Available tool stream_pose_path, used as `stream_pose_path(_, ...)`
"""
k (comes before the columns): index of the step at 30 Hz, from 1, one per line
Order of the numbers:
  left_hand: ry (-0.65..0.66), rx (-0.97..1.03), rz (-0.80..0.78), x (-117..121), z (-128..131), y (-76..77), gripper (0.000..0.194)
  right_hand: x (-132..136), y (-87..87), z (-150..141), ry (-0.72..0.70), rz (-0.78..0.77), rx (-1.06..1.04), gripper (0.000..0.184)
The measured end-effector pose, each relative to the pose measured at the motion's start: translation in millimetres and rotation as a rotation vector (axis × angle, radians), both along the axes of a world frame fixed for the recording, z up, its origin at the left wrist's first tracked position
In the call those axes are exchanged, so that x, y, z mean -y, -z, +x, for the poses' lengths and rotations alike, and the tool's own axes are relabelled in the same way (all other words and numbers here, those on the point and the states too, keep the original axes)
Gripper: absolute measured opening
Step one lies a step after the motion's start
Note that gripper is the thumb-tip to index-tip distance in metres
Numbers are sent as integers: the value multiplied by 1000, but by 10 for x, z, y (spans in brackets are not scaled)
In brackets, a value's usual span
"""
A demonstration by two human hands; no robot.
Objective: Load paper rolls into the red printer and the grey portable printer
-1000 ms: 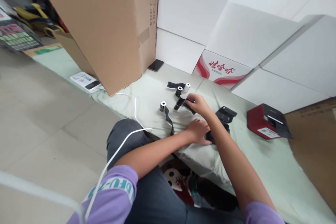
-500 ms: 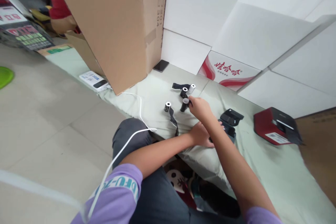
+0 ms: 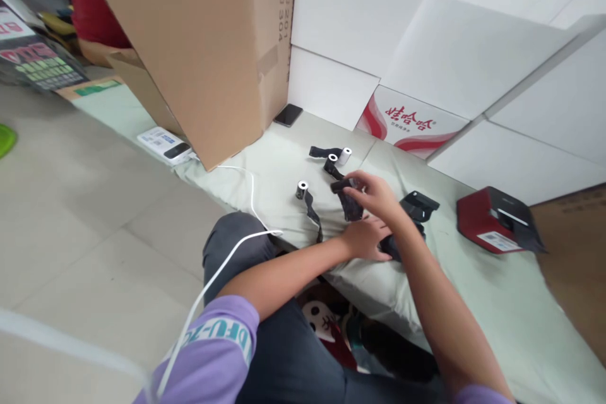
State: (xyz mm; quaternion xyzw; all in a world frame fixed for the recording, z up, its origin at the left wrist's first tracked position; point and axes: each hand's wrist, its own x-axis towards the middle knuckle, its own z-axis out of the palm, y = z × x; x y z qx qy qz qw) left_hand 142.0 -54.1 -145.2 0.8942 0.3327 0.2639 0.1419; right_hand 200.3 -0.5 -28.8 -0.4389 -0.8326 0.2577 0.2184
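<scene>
My right hand (image 3: 374, 194) pinches a small black roll (image 3: 339, 185), with a dark strip of it hanging down toward my left hand. My left hand (image 3: 367, 240) is closed around the near side of a dark box-like device (image 3: 392, 249), which looks like a small thermal printer. Its black lid (image 3: 419, 206) stands open, and my right forearm hides part of its body. Left of my hands, a paper roll (image 3: 302, 189) stands with its dark strip unrolled. Behind are another black-sided paper roll (image 3: 331, 162) and a white roll (image 3: 345, 155) beside a dark strip.
A red and black device (image 3: 497, 221) sits to the right. A tall cardboard box (image 3: 203, 44) and white cartons (image 3: 341, 6) back the cloth-covered surface. A phone (image 3: 288, 115) lies by the box; a white cable (image 3: 250, 202) crosses the left side and my knee.
My right hand has lifted and tilted the black roll from upright to sideways, and its dark strip now shows below. My left hand stays at the dark device.
</scene>
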Motion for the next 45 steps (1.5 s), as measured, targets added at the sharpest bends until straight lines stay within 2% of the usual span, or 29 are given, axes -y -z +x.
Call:
stream_pose_path(3, -6, 25, -35, 16, -11, -42, 83, 189, -129, 667, 249, -232, -471, 35)
stream_pose_path(5, -22, 24, -26, 19, -13, -44, 85, 326, -109, 1125, 395, -311, -632, 38)
stream_pose_path(7, -21, 13, -19, 17, -12, -38, 84, 445, 15, 1484, 511, -322, -679, 42)
stream_pose_path(10, -18, -13, 1, 17, -9, -38, 85, 544, 317, 1769, 569, -286, -597, 45)
stream_pose_path(14, -18, -54, 38, 42, -18, -67, 90, 519, 635, 1834, 539, -68, -393, 38)
stream_pose_path(17, -17, -66, 73, 67, -31, -85, 85, 446, 706, 1816, 499, 129, -219, 32)
stream_pose_path(19, -12, -77, 94, 74, -36, -86, 79, 399, 716, 1805, 465, 195, -163, 29)
stream_pose_path(25, -4, -83, 132, 65, -35, -67, 72, 321, 822, 1771, 456, 239, -82, 22)
stream_pose_path(29, 34, -53, 195, 73, -46, -67, 63, 315, 903, 1752, 615, 253, -42, 17)
stream_pose_path(31, 43, -35, 223, 81, -50, -67, 57, 305, 927, 1749, 723, 251, -104, 28)
stream_pose_path(33, 44, -11, 236, 81, -37, -69, 51, 278, 944, 1748, 774, 217, -285, 46)
stream_pose_path(36, 39, 40, 225, 46, 42, -92, 46, 225, 959, 1747, 696, 112, -603, 62)
stream_pose_path(38, 19, 75, 205, -4, 125, -123, 42, 210, 960, 1751, 627, 64, -694, 59)
stream_pose_path(41, -26, 103, 193, -86, 235, -183, 32, 245, 945, 1761, 551, 44, -691, 42)
stream_pose_path(45, -62, 127, 219, -115, 261, -267, 30, 334, 924, 1762, 416, 57, -534, 27)
